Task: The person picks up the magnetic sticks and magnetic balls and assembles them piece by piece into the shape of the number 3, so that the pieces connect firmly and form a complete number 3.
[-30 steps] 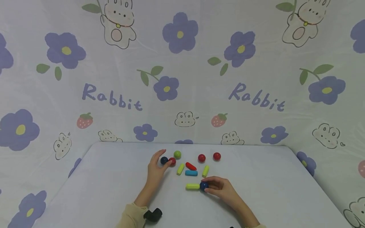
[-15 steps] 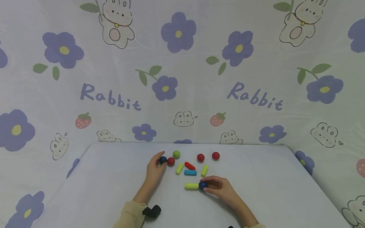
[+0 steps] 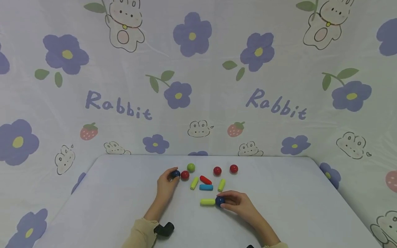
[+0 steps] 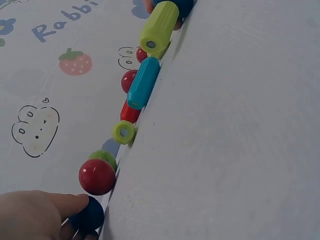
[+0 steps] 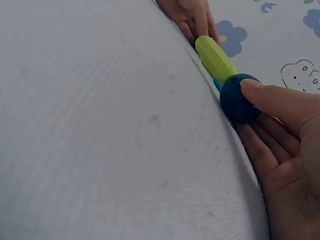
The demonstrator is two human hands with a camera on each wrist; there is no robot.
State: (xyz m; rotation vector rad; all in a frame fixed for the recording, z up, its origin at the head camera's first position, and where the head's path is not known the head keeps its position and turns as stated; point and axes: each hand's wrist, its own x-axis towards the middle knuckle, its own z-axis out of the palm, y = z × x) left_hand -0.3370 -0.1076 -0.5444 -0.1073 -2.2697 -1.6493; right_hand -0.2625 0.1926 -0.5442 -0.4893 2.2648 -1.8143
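At the left of the group of toys, my left hand (image 3: 165,187) pinches a dark blue ball (image 3: 175,174); in the left wrist view the thumb lies on that blue ball (image 4: 90,215). My right hand (image 3: 241,205) holds a second dark blue ball (image 3: 220,201) between thumb and fingers, nearer the front. Against this ball sits the end of a yellow-green ridged rod (image 3: 207,202), pointing left. The right wrist view shows the thumb over the ball (image 5: 239,100) and fingers beneath. A red ball (image 3: 185,175) stands just right of my left hand.
Behind the rod lie a blue rod (image 3: 206,187), a red rod (image 3: 205,179) and two more yellow-green rods, one left (image 3: 194,183) and one right (image 3: 221,185). A green ball (image 3: 191,167) and two red balls (image 3: 217,170) stand farther back on the white table (image 3: 124,193).
My left hand has left the red ball and closed on the dark blue ball beside it, drawing slightly left. The right hand keeps its hold, with the rod still against its ball.
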